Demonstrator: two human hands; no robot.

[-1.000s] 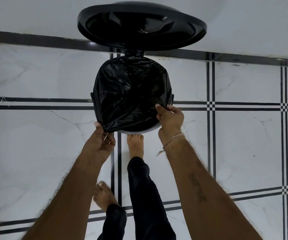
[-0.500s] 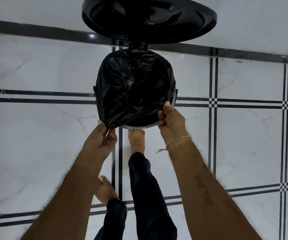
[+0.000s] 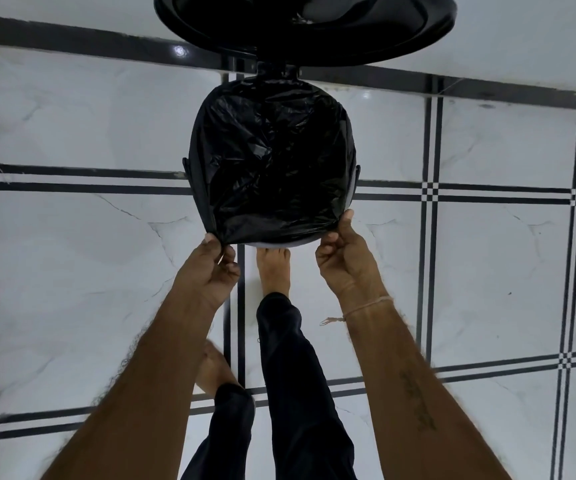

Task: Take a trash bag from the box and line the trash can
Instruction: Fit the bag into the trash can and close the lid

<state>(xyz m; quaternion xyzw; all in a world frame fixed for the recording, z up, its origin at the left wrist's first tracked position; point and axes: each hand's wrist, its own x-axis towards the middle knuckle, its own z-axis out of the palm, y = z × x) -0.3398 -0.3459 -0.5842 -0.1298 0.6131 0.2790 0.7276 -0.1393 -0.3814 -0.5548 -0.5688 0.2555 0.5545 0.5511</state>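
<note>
The lining step is in hand. A black trash bag [image 3: 272,168] is spread across the mouth of the pedal trash can [image 3: 351,188], which stands on the white marble-tiled floor [image 3: 72,271] close to its far edge, where the black border strip meets the wall. The can's lid [image 3: 307,26] is held up, and a bare foot [image 3: 274,270] is seen just beneath the can's near side — presumably on the pedal, though the pedal itself is hidden.

The bag's near hem is pinched at its left corner by the left hand [image 3: 210,271], thumb and fingers closed on the plastic. At the right corner the right hand [image 3: 343,261] is closed in a similar grip, thumb raised against the can's rim; the film appears to be caught there, but the contact is partly hidden. A pale strip of rim is left uncovered along the near side between the two hands.

The job is judged nearly done. What the next move calls for is a downward, outward pull — the hem stretched over that bare near rim and folded down the outside wall, with care that the thin film is not torn. The box is not in view.
</note>
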